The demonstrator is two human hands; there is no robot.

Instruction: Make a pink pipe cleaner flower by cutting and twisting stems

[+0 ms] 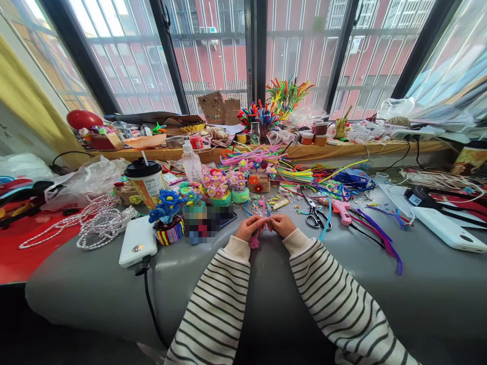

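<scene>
My left hand (249, 227) and my right hand (280, 225) meet over the grey table (262, 294), fingertips almost touching. Both are closed in a pinch on a small pink fuzzy piece (254, 241), part of which hangs below the left fingers. Thin pink stems rise between the hands. To the right of my right hand lie black-handled scissors (315, 215) and a pink glue gun (342, 210). A dark phone (226, 219) is left of my left hand. Behind it stand small pots of fuzzy flowers (216, 185).
At the left are a lidded cup (146, 180), a white power bank (139, 242), bead strings (102, 220) and a blue flower pot (168, 230). Colourful pipe cleaners (258, 157) lie at the back. A clear bottle (191, 163) stands near them. Another white device (449, 228) is at right.
</scene>
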